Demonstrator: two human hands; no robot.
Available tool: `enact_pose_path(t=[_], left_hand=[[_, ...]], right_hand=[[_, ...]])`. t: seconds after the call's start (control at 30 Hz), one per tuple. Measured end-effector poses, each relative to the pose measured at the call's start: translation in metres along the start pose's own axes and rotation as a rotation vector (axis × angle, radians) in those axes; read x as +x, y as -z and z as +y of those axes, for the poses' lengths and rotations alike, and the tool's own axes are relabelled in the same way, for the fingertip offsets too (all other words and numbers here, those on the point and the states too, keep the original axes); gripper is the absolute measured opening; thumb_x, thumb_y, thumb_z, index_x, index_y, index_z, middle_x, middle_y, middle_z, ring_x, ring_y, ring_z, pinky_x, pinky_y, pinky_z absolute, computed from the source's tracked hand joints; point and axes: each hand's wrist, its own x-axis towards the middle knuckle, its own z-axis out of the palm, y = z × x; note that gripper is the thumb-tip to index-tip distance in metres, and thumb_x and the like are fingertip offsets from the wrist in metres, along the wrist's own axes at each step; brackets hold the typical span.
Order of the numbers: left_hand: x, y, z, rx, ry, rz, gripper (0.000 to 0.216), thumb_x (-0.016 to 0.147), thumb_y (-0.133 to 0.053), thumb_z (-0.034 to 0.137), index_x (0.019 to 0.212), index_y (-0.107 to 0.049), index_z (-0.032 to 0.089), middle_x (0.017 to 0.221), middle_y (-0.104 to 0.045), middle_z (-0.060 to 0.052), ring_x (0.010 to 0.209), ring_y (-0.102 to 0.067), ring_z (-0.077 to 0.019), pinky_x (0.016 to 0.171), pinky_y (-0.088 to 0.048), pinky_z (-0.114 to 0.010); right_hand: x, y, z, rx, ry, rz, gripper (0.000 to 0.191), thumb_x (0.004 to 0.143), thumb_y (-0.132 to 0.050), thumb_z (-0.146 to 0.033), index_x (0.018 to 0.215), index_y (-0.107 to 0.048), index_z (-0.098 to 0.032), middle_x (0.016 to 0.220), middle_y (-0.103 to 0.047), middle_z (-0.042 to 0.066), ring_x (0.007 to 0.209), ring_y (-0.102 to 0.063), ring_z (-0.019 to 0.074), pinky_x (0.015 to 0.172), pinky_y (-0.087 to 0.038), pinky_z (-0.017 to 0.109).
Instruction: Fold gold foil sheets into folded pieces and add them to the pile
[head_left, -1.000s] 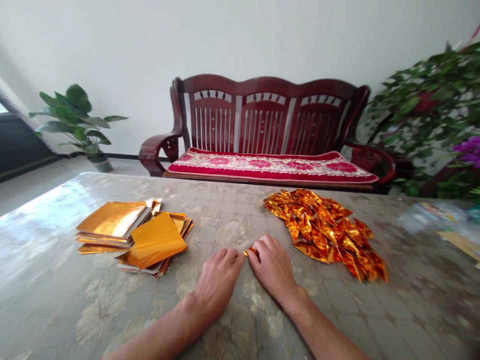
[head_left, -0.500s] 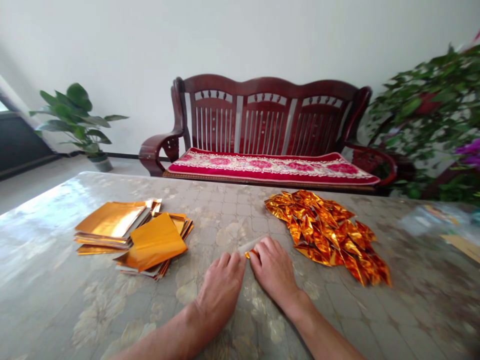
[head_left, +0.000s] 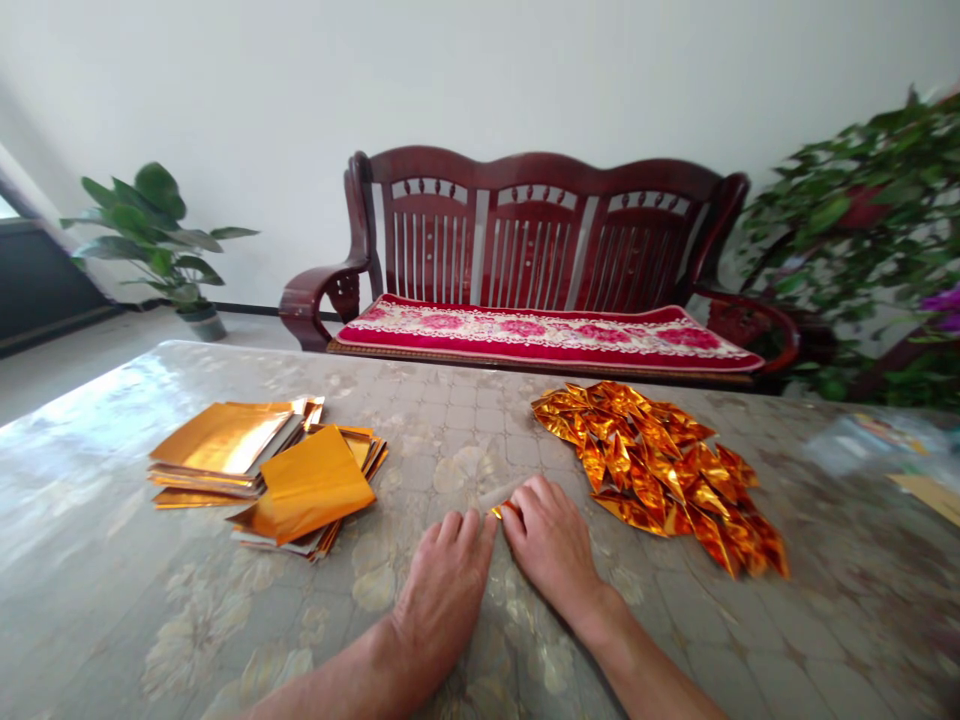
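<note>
**Entry query:** Hands, condition?

**Clerk:** Left hand [head_left: 444,585]: palm down on the bench [head_left: 97,520], fingers extended and released, holding nothing, tips just beside the piece in work. Right hand [head_left: 553,545]: fingers curved down over that piece, apparently pressing it to the bench. Whether they also pinch it, I cannot tell.

**Entry query:** The piece itself?

**Clerk:** One small folded foil piece [head_left: 506,510], gold face showing, between the two hands and mostly under the right fingertips. A pale strip [head_left: 493,494] lies just beside it, perhaps its own unfolded end; too small to say.

**Entry query:** Stock finished?

**Clerk:** One loose heap of folded gold foil pieces [head_left: 652,475], right of the hands, pointed and overlapping, many in number. These appear to be the finished share.

**Entry query:** Stock remaining?

**Clerk:** Two stacks of flat gold foil sheets [head_left: 225,445] left of the hands, unfolded, one sheet [head_left: 315,485] lying askew on the nearer stack. Judged by eye, a good quantity is still to be folded, though the stacks' depth is hard to count.

**Entry query:** Surroundings?

**Clerk:** Beyond the bench, a carved wooden settee [head_left: 540,215] with a red floral cushion [head_left: 540,338], flanked by two leafy potted plants [head_left: 154,235].
</note>
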Motion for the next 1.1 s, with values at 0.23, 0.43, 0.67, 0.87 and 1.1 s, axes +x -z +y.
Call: enact_pose_path(t=[0.23,0.43,0.67,0.87,1.1], left_hand=[[0.0036,0.0053,-0.0033,-0.068,0.002,-0.041,0.041,0.087,-0.05,0.006,0.124,-0.055,0.02,0.11,-0.059,-0.007,0.098,-0.056,-0.0248,0.084,-0.051,-0.039],[0.0058,0.0095,-0.0058,-0.089,0.023,-0.074,0.043,0.087,-0.048,0.004,0.124,-0.054,0.024,0.112,-0.058,-0.007,0.1,-0.055,-0.0237,0.086,-0.051,-0.038],[0.0061,0.0064,-0.0056,-0.062,0.008,-0.061,0.039,0.087,-0.052,0.007,0.122,-0.055,0.023,0.111,-0.059,-0.007,0.097,-0.056,-0.0243,0.083,-0.051,-0.038],[0.0057,0.0076,-0.0043,-0.06,-0.004,-0.056,0.035,0.089,-0.052,0.008,0.121,-0.056,0.021,0.108,-0.06,-0.007,0.096,-0.057,-0.025,0.082,-0.052,-0.04],[0.0054,0.0075,-0.0047,-0.052,-0.013,-0.052,0.038,0.087,-0.053,0.006,0.121,-0.056,0.022,0.107,-0.06,-0.006,0.093,-0.056,-0.0245,0.08,-0.052,-0.039]], right_hand=[[0.0002,-0.0002,0.0001,-0.015,-0.001,-0.015,0.013,0.092,-0.059,-0.025,0.08,-0.057,-0.022,0.09,-0.06,0.004,0.087,-0.055,0.0219,0.075,-0.037,0.033],[0.0,0.0001,0.0001,0.027,-0.021,0.003,0.016,0.091,-0.06,-0.025,0.075,-0.056,-0.022,0.088,-0.059,0.004,0.085,-0.054,0.021,0.074,-0.037,0.032],[-0.0036,0.0063,0.003,0.06,-0.041,0.029,0.019,0.09,-0.06,-0.021,0.072,-0.053,-0.021,0.081,-0.058,0.003,0.083,-0.052,0.0209,0.075,-0.035,0.032],[-0.0052,0.0078,0.0027,0.03,-0.024,-0.003,0.023,0.095,-0.048,-0.019,0.072,-0.054,-0.021,0.083,-0.058,0.004,0.083,-0.053,0.0198,0.075,-0.035,0.031],[-0.004,0.0037,0.0034,0.04,-0.081,0.008,0.02,0.084,-0.055,-0.014,0.067,-0.05,-0.022,0.078,-0.057,0.002,0.079,-0.053,0.0177,0.069,-0.032,0.03]])
